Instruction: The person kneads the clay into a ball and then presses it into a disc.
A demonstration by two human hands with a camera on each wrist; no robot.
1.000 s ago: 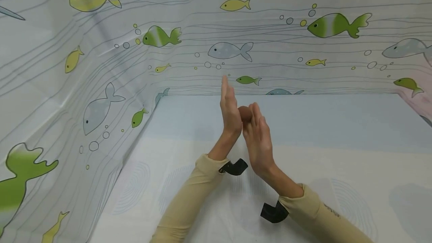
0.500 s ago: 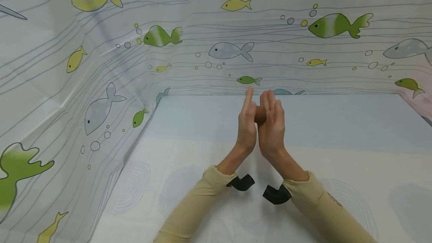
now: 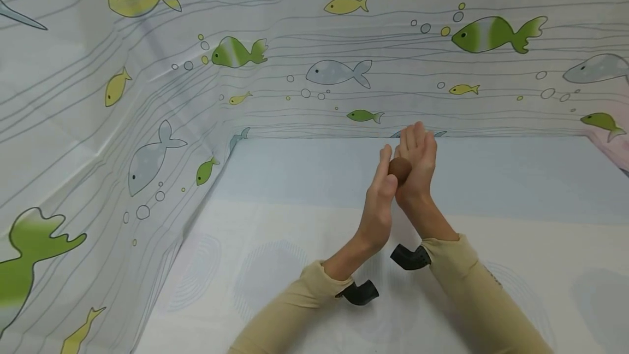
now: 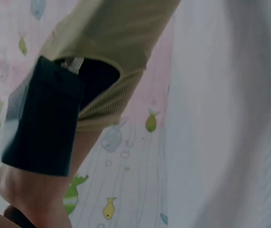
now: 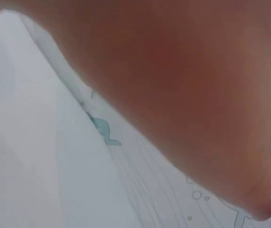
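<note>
A small brown ball (image 3: 400, 170), smooth and clay-like, sits between the palms in the head view. My left hand (image 3: 379, 206) is on its near left side, fingers straight and pointing forward. Against its right side lies the palm of my right hand (image 3: 416, 165), reaching farther forward with straight fingers. Both hands are raised above the table, and part of the ball is hidden by the left fingers. In the left wrist view the other forearm's sleeve (image 4: 116, 33) and its black wrist mount (image 4: 42, 118) fill much of the picture. Skin of a hand (image 5: 173, 85) fills most of the right wrist view.
Below the hands spreads a table with a white and pale blue cover (image 3: 491, 179). A curtain (image 3: 295, 31) printed with fish stands behind it and along the left side. Each wrist carries a black mount, the left one (image 3: 361, 293) close over the table.
Both hands have shifted right with the ball between them. The left hand has slid back toward the body while the right has slid forward past it. More of the ball shows now.
</note>
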